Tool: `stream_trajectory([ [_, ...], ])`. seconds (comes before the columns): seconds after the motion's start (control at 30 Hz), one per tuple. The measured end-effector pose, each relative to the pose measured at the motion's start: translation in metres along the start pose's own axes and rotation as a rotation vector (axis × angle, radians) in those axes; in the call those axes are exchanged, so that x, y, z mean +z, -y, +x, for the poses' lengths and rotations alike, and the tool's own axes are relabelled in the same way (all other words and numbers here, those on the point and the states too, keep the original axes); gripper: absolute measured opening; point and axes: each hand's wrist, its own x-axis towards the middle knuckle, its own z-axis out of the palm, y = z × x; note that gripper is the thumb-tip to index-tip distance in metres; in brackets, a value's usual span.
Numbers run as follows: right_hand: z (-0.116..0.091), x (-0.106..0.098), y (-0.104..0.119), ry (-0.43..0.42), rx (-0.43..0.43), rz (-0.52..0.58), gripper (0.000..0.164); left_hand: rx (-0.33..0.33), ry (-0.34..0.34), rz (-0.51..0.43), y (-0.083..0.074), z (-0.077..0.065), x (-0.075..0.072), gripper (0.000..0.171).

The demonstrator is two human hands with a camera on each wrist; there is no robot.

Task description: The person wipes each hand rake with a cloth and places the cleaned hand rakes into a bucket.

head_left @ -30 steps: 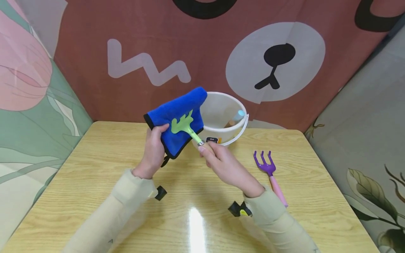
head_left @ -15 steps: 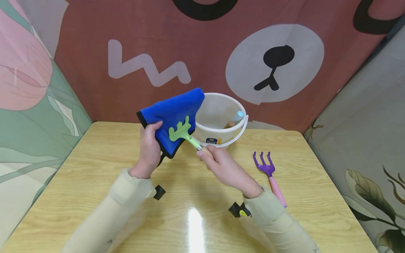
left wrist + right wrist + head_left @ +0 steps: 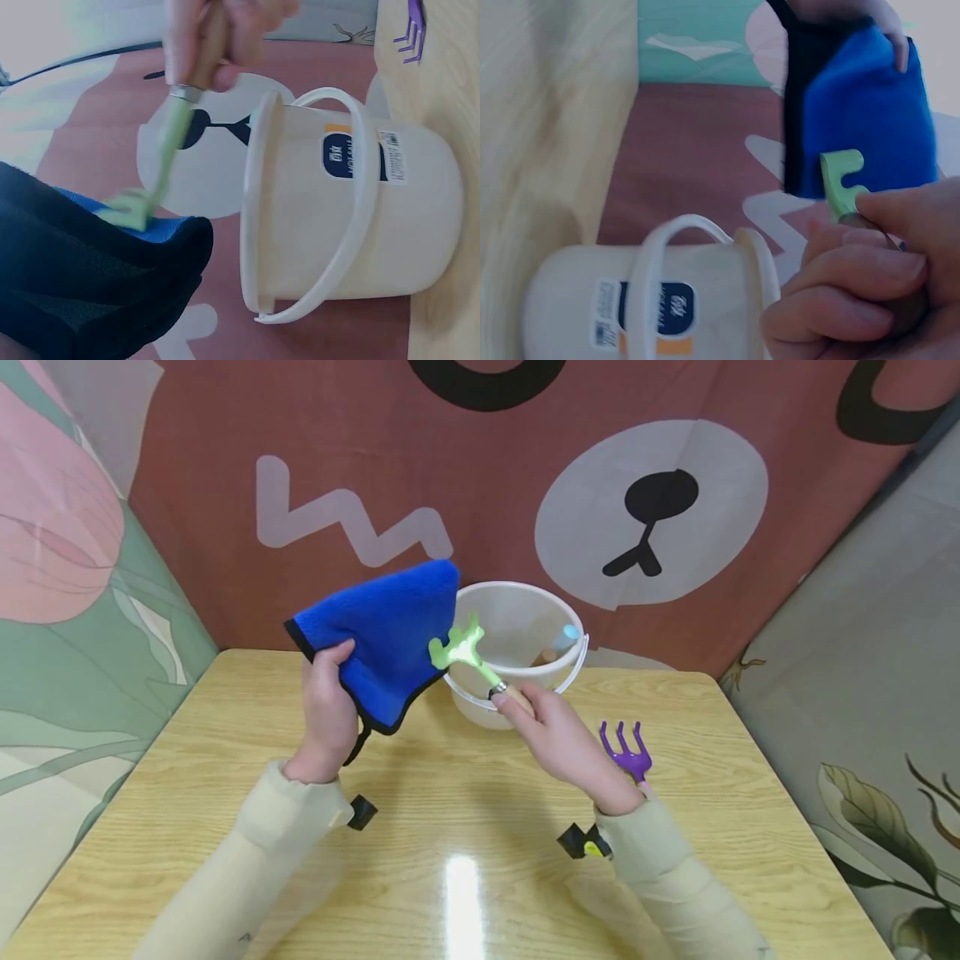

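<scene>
My left hand [image 3: 327,718] grips a blue cloth [image 3: 382,635] with black edging by its left side, thumb on top, raised above the table. In my right hand [image 3: 558,739] is a small green hand rake [image 3: 461,647], held by its wooden handle [image 3: 516,697]. Its green tines overlap the cloth's right edge in the head view. The right wrist view shows my fingers [image 3: 847,292] curled round the handle, with the blue cloth [image 3: 874,112] beyond. Behind the rake stands a white bucket [image 3: 480,714] holding a light-blue handle [image 3: 566,637] and a brown handle end.
A purple hand rake [image 3: 632,762] lies on the wooden table [image 3: 420,827] to the right, its pink handle mostly behind my right wrist. The bucket's white handle [image 3: 360,202] hangs down on its near side. A printed curtain [image 3: 480,477] backs the table.
The left hand has moved left with the cloth. The right hand has shifted right and slightly up with the green rake, whose head has slid from the cloth's middle to its right edge.
</scene>
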Motion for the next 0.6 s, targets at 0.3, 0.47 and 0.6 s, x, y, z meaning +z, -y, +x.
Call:
stream_trajectory([
  [0.3,0.014,-0.037,0.001,-0.126,0.083,0.055,0.039,-0.059,0.034,0.031,0.008,0.001,-0.009,0.017],
  [0.47,0.023,-0.062,0.006,-0.173,0.133,0.006,0.041,-0.072,0.035,0.045,0.010,0.001,-0.012,0.017],
  [0.6,0.032,-0.082,0.011,-0.194,0.126,-0.071,0.040,-0.075,0.038,0.058,0.011,0.001,-0.014,0.015],
])
